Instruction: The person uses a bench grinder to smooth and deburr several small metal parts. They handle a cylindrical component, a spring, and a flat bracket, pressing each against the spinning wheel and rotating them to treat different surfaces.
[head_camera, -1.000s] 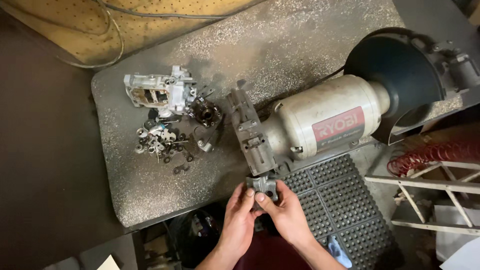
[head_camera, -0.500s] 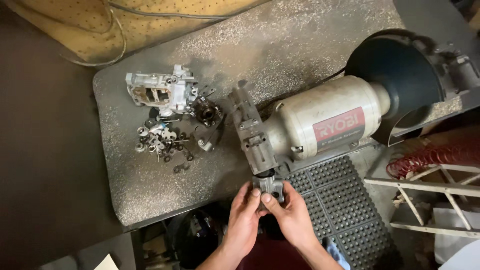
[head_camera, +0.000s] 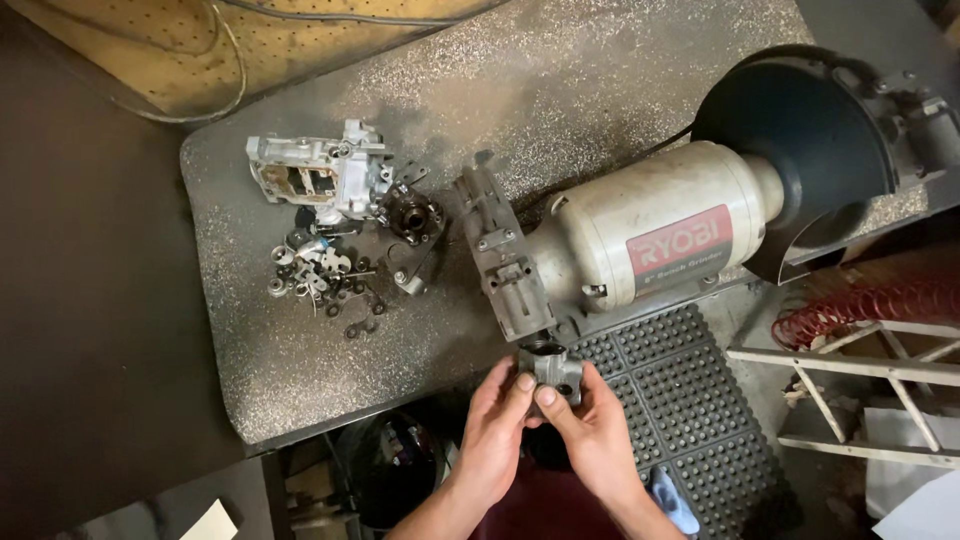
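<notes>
One grey speckled counter (head_camera: 520, 90) carries everything, and the landmark on it is one bench grinder (head_camera: 660, 235) with a cream motor body. At the far right end of the grinder sits one round black wheel guard (head_camera: 800, 130). At its left end there is one grey metal tool rest assembly (head_camera: 503, 258), standing at an angle. Left of the grinder, well apart from it, lies one silver cast housing (head_camera: 315, 175), and just beside that, toward the grinder, one dark round hub part (head_camera: 412, 215). Below the housing is one loose heap of small washers and rings (head_camera: 320, 280); they are too many and too small to count. Below the grinder, off the counter edge, lies one black rubber mat (head_camera: 690, 400). Both hands, the left hand (head_camera: 495, 430) and the right hand (head_camera: 590, 435), are closed together on one small grey metal block (head_camera: 553, 370), just below the tool rest assembly, thumbs on its near face.
</notes>
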